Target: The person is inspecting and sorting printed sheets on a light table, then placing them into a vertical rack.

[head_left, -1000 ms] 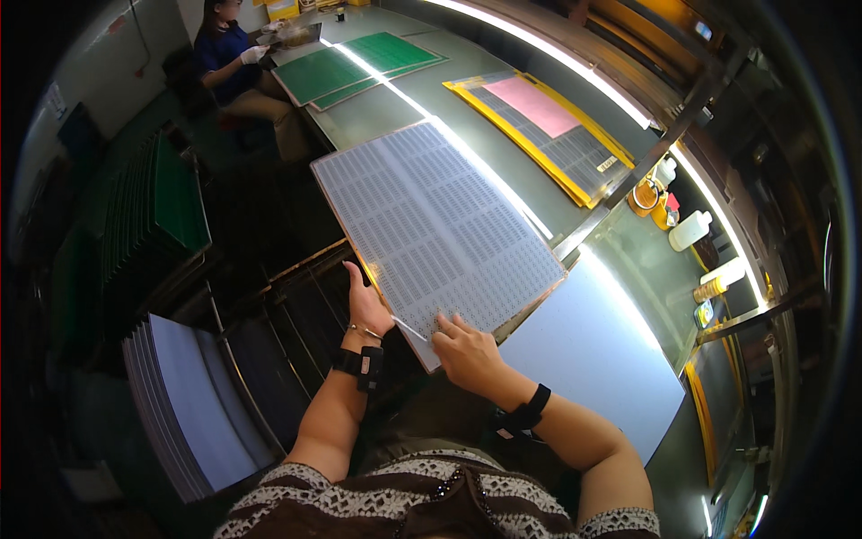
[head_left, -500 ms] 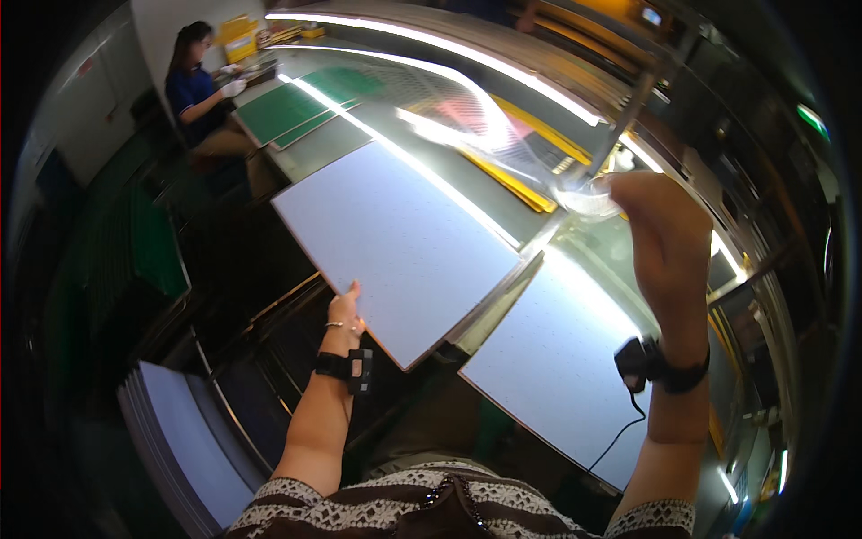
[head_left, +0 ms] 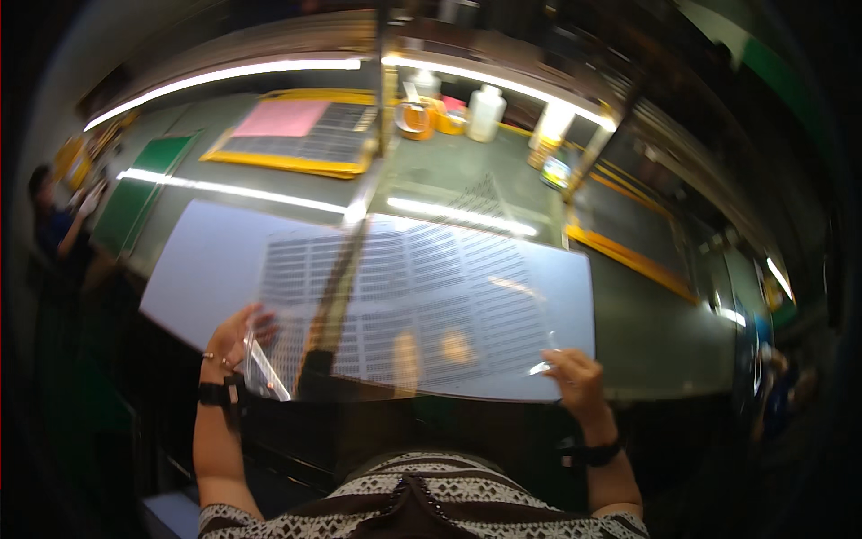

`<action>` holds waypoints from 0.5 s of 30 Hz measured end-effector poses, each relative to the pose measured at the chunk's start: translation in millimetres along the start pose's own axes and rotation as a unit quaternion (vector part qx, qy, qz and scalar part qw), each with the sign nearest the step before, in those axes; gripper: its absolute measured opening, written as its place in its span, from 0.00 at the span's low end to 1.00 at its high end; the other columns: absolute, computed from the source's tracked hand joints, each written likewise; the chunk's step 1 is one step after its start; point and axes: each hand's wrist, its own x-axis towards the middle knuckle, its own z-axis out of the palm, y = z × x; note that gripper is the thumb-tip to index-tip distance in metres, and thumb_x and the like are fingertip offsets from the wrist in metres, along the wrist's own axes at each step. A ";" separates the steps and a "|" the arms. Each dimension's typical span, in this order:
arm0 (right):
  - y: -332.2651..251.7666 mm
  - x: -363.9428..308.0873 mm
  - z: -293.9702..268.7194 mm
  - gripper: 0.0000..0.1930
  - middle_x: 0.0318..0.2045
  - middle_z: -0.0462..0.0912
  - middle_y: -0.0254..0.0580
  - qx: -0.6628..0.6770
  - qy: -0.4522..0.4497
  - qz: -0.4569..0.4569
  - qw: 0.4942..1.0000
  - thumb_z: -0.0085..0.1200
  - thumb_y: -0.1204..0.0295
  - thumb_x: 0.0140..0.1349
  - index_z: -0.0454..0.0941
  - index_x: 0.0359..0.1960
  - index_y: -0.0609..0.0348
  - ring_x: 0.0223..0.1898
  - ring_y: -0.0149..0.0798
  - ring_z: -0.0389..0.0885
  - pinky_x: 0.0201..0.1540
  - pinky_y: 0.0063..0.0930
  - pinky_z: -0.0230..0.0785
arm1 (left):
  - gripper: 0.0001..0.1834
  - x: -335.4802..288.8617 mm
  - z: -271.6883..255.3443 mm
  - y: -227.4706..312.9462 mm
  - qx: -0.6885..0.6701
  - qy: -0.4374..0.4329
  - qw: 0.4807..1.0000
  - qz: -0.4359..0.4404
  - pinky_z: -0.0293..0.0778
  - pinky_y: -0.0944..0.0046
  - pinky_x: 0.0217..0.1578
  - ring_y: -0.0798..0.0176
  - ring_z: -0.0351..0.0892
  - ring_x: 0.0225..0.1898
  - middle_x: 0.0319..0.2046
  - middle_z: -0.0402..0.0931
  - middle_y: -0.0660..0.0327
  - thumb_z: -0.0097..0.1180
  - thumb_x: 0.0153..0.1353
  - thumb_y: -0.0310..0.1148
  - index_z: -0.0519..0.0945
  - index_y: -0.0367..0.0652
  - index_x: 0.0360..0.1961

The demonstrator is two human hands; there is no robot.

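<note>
A clear plastic film sheet (head_left: 431,305) printed with rows of dark marks spans the space between my hands, over two pale panels. My left hand (head_left: 235,340) has curved fingers at its near left edge, where the film curls and catches a bright reflection. My right hand (head_left: 576,377) pinches the film's near right corner. The left pale panel (head_left: 196,256) lies partly beneath the film. Most of the right pale panel (head_left: 570,278) shows through the film. Between the panels runs a dark gap. Motion smears the film's far part.
Yellow-framed screens (head_left: 337,121) lie at the far left, with another yellow-framed screen (head_left: 637,225) at right. White bottles (head_left: 486,114) and an orange tape roll (head_left: 413,119) stand at the back. A green board (head_left: 144,193) lies near a co-worker (head_left: 58,216) at far left.
My view has turned right. My right hand has come down with the film, now spread over the panels. My left hand has gone from the left panel's edge to the film's left edge.
</note>
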 end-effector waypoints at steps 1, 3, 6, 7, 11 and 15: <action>11.7 -21.5 7.2 0.16 0.36 0.80 0.48 -0.002 -0.001 0.011 1.000 0.62 0.78 0.48 0.79 0.41 0.63 0.35 0.47 0.79 0.37 0.32 0.73 | 0.21 2.0 33.9 2.5 0.101 0.022 0.994 -0.029 0.73 0.57 0.44 0.53 0.76 0.44 0.44 0.75 0.51 0.50 0.63 0.37 0.67 0.36 0.54; 24.7 -60.9 24.4 0.14 0.34 0.81 0.48 0.005 0.021 0.056 0.998 0.59 0.78 0.53 0.78 0.43 0.63 0.33 0.42 0.80 0.34 0.28 0.73 | 0.16 3.5 41.8 2.6 0.244 0.028 0.969 -0.036 0.77 0.57 0.39 0.52 0.80 0.36 0.38 0.77 0.52 0.53 0.61 0.33 0.71 0.34 0.47; 35.9 -115.3 40.8 0.15 0.32 0.81 0.47 0.165 0.076 0.275 0.944 0.54 0.80 0.57 0.75 0.47 0.64 0.29 0.34 0.81 0.31 0.23 0.73 | 0.16 -4.5 63.7 27.6 0.304 -0.104 0.942 -0.098 0.80 0.54 0.36 0.48 0.81 0.36 0.38 0.77 0.43 0.58 0.56 0.31 0.71 0.29 0.40; 29.1 -119.3 40.3 0.14 0.30 0.81 0.46 0.228 0.122 0.345 0.902 0.51 0.81 0.58 0.75 0.46 0.66 0.27 0.32 0.81 0.29 0.21 0.73 | 0.16 -1.8 64.8 33.9 0.301 -0.123 0.937 -0.126 0.80 0.54 0.37 0.47 0.82 0.37 0.38 0.77 0.42 0.57 0.57 0.32 0.71 0.31 0.41; 53.5 -143.3 33.4 0.07 0.26 0.81 0.46 0.333 0.175 0.434 0.818 0.49 0.82 0.59 0.73 0.39 0.68 0.23 0.30 0.80 0.26 0.20 0.74 | 0.11 65.3 96.3 27.6 0.250 -0.029 0.966 -0.057 0.79 0.61 0.30 0.55 0.81 0.30 0.34 0.79 0.50 0.52 0.62 0.33 0.73 0.36 0.39; 78.0 -140.7 10.7 0.01 0.22 0.79 0.36 0.204 0.256 0.449 0.831 0.52 0.80 0.57 0.74 0.28 0.64 0.21 0.26 0.75 0.26 0.18 0.68 | 0.08 124.0 159.8 13.0 0.290 0.033 0.951 0.106 0.74 0.71 0.25 0.67 0.78 0.24 0.29 0.79 0.59 0.51 0.64 0.35 0.75 0.41 0.36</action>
